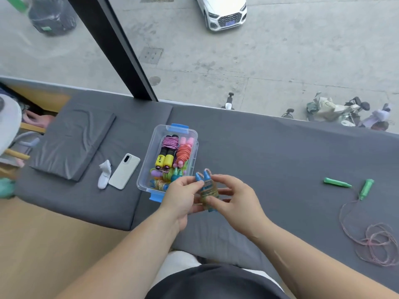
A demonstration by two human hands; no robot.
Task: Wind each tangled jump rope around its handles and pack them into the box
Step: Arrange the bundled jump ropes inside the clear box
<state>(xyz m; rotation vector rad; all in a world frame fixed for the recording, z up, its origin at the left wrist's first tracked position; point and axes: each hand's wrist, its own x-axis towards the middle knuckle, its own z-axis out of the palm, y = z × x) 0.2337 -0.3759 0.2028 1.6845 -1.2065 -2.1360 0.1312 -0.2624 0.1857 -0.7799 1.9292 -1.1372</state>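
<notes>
Your left hand [183, 195] and right hand [235, 197] together clasp a wound blue-handled rope [207, 188] just right of the nearly full box [151, 160], while one green-handled rope [367, 212] lies untouched far to your right.

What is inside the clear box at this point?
The clear box holds wound jump ropes: a purple cord on black-and-yellow handles, an orange one on pink handles, and green, purple and blue ones nearer. The left hand covers its near corner.
</notes>
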